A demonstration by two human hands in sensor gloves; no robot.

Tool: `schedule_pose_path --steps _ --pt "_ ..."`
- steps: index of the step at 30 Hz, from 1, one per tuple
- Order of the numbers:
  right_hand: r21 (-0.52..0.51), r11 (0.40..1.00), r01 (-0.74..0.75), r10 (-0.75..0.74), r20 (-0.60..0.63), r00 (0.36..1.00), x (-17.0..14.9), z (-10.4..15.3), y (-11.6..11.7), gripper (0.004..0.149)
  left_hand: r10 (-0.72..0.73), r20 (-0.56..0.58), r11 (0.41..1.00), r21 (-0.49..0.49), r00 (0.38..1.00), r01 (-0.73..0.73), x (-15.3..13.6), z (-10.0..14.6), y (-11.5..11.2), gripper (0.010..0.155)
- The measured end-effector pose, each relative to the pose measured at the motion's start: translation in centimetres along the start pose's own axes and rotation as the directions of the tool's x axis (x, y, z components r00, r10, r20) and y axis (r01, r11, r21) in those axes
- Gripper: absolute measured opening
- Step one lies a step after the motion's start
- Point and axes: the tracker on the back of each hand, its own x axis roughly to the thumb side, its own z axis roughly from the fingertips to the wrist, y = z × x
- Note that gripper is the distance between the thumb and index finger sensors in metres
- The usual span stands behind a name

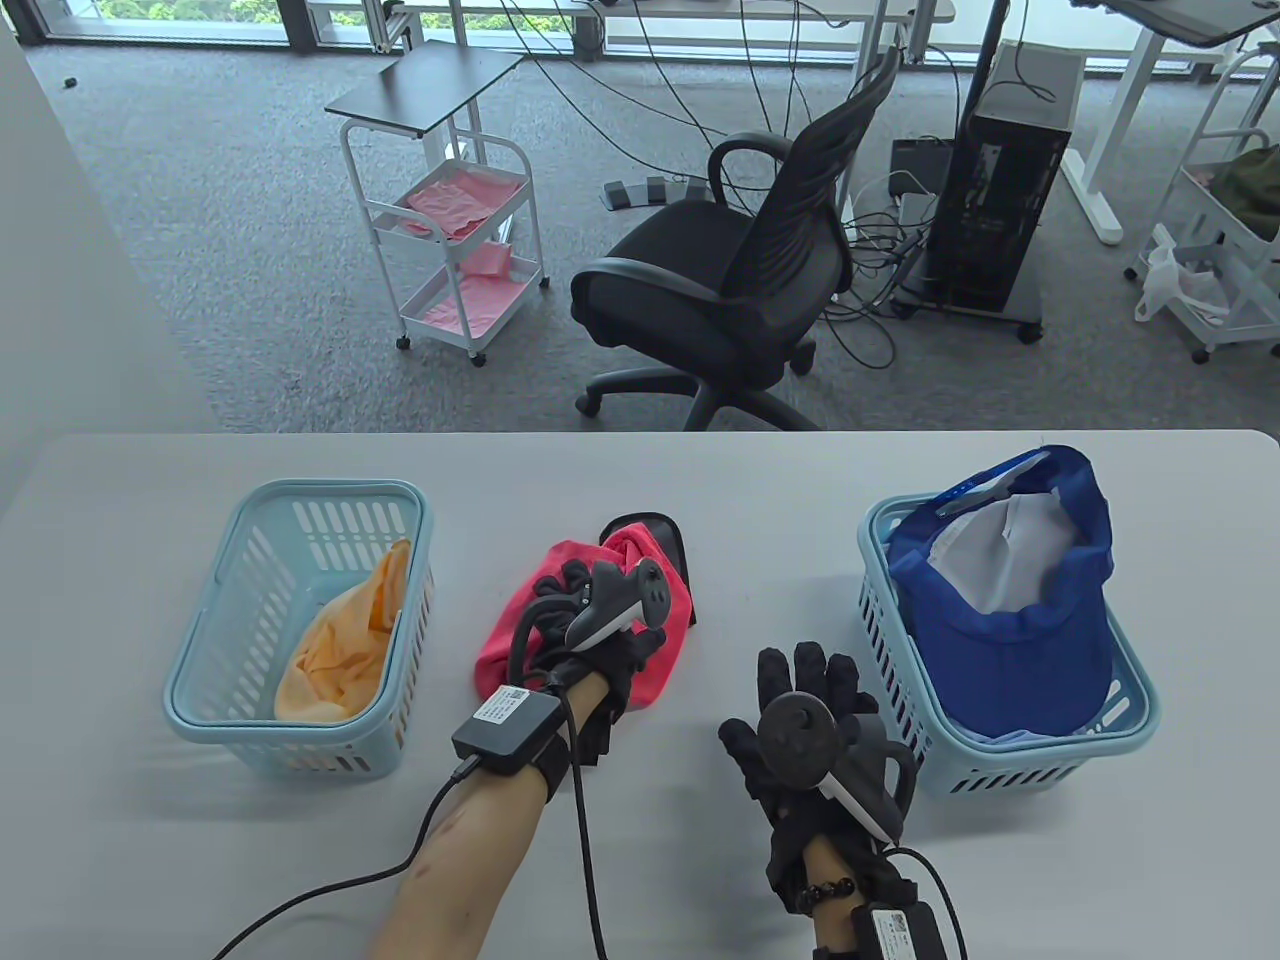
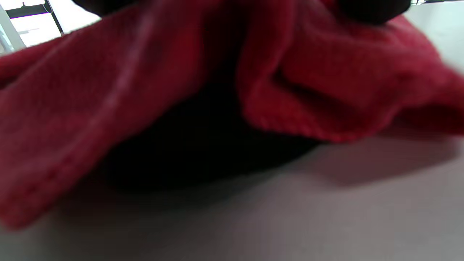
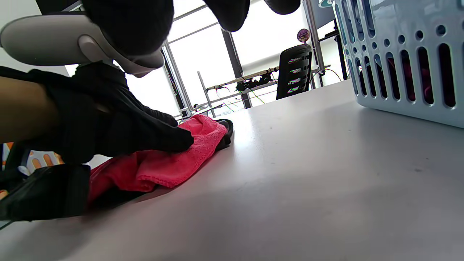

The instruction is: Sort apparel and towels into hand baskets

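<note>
Left basket [image 1: 205,690]: I see a light blue slotted hand basket at about 9 o'clock on the table [image 1: 640,470], with a crumpled orange cloth [image 1: 345,640] lying inside, piled toward its near right corner.

Pink towel [image 1: 655,650]: it lies bunched on the table between the two baskets, near the middle, well apart from both. A black item [image 1: 665,535] shows under its far edge at 12 o'clock of the towel; I cannot tell what it is. In my left wrist view the towel [image 2: 137,94] fills the frame, its folds lifted off the grey surface with dark shadow beneath.

Left hand [image 1: 590,625]: gloved, it rests on top of the towel with fingers curled into the fabric. From the right wrist view my left hand [image 3: 119,119] presses down on the towel [image 3: 174,163]; it grips the cloth.

Right hand [image 1: 810,720]: it lies at roughly 5 o'clock on the table, fingers spread wide and flat, holding nothing, just beside the right basket.

Right basket [image 1: 1040,770]: light blue, at 3 o'clock, holding a blue cap [image 1: 1010,640] with its white lining turned up. Its slotted wall [image 3: 398,72] stands close in the right wrist view.
</note>
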Motion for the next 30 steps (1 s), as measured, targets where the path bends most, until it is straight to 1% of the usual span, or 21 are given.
schedule_pose_path --steps 1,3,5,11,15,17,20,23,24,30 --pt "0.009 1.0 0.0 0.0 -0.01 1.0 -0.1 0.0 0.1 0.079 -0.005 0.001 1.0 -0.001 1.0 0.005 -0.1 -0.1 -0.3 0.091" --pt "0.024 1.0 0.014 -0.013 -0.025 1.0 -0.1 -0.1 0.2 0.078 -0.005 -0.003 0.999 0.038 1.0 0.005 -0.3 -0.1 -0.5 0.091" --pt "0.029 0.999 0.014 -0.013 -0.027 1.0 -0.2 -0.2 0.1 0.079 -0.021 -0.003 0.999 0.034 1.0 0.021 -0.4 -0.1 -0.4 0.09" --pt "0.025 0.999 0.021 -0.02 -0.031 0.999 -0.3 -0.2 0.1 0.079 -0.077 -0.04 0.99 0.112 0.996 0.081 0.1 -0.1 0.0 0.072" --pt "0.025 0.999 0.025 -0.024 -0.035 0.999 -0.4 -0.2 0.1 0.078 -0.081 -0.064 0.98 0.18 0.995 0.091 0.1 -0.1 0.1 0.059" --pt "0.028 0.999 0.024 -0.023 -0.036 0.999 -0.4 -0.2 0.1 0.078 -0.053 -0.065 0.978 0.197 0.996 0.065 -0.1 -0.1 0.2 0.054" --pt "0.03 0.999 0.028 -0.027 -0.035 0.999 -0.3 -0.2 0.1 0.078 -0.009 -0.069 0.978 0.209 0.998 0.023 -0.7 0.0 0.6 0.051" --pt "0.033 0.999 0.029 -0.028 -0.034 0.999 -0.3 -0.2 0.1 0.078 0.088 -0.062 0.976 0.204 0.994 -0.074 -1.5 0.3 1.4 0.051" --pt "0.031 0.999 0.03 -0.029 -0.032 0.999 -0.3 -0.2 0.1 0.079 0.122 -0.067 0.971 0.216 0.99 -0.105 -1.9 0.4 1.8 0.051" --pt "0.024 0.999 0.038 -0.038 -0.03 0.999 -0.4 -0.2 0.0 0.078 0.196 -0.08 0.955 0.242 0.977 -0.171 -3.6 1.3 4.5 0.051"
